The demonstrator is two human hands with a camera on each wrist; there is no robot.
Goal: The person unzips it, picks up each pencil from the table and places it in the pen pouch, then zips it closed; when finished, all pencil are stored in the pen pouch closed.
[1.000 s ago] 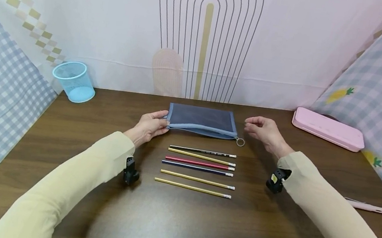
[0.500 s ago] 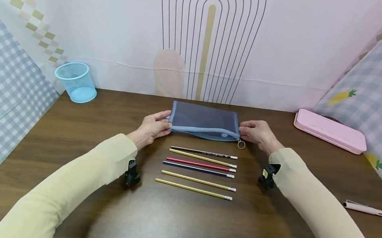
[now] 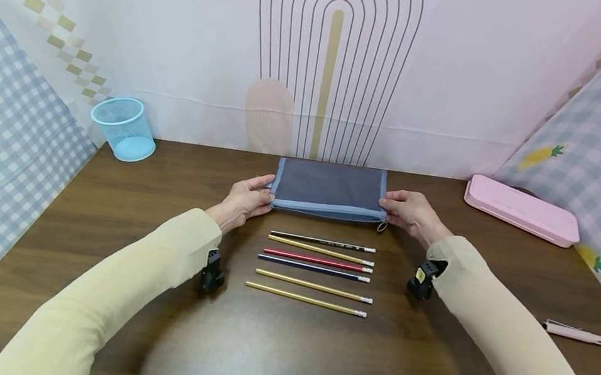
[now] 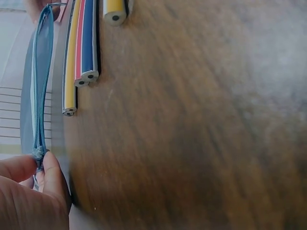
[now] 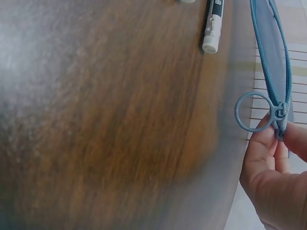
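A blue mesh zipper pouch (image 3: pixel 332 185) is at the back middle of the table, its zipper edge toward me. My left hand (image 3: pixel 244 200) pinches its left end between thumb and fingers. At the other end, my right hand (image 3: pixel 415 215) pinches the corner beside the zipper's ring pull (image 5: pixel 253 111). Both wrist views show the zipper parted, with a narrow gap between its two sides. In front of the pouch lie several pencils in a row: a black pencil (image 3: pixel 322 241), a red pencil (image 3: pixel 318 259), a dark blue pencil (image 3: pixel 314 268) and gold pencils (image 3: pixel 305 299), erasers to the right.
A light blue mesh pen cup (image 3: pixel 124 129) stands at the back left of the brown table (image 3: pixel 278 355). A pink case (image 3: pixel 522 210) lies at the back right. Nearer on the right is a pale pink pen (image 3: pixel 594 338). Patterned cloth hangs behind and at both sides.
My right hand has moved left and taken hold of the pouch's right corner. The pouch's zipper edge, slack and bowed before, is now straighter between both hands. The left hand keeps its grip.
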